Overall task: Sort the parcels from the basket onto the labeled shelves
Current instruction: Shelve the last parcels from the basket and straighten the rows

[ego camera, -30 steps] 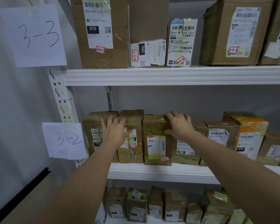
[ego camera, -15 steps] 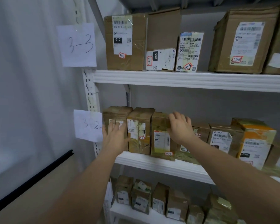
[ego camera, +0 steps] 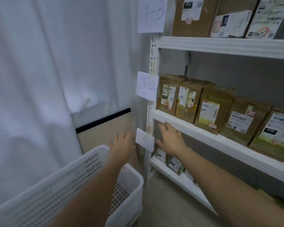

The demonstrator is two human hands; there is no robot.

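A: Your left hand (ego camera: 121,147) is empty, fingers spread, above the white perforated plastic basket (ego camera: 82,182). Your right hand (ego camera: 170,139) is also splayed and empty, just below the white metal middle shelf (ego camera: 220,141).

B: Parcels?

A: Brown taped cardboard parcels (ego camera: 208,106) stand in a row on that shelf, beside the handwritten paper "3-2" label (ego camera: 147,86) (basket contents hidden by your forearm).

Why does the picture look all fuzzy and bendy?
Head view: motion blur smears the left hand, right hand and the parcel labels; the wide lens slants the shelf edge; the light is soft and dim, with no glare.
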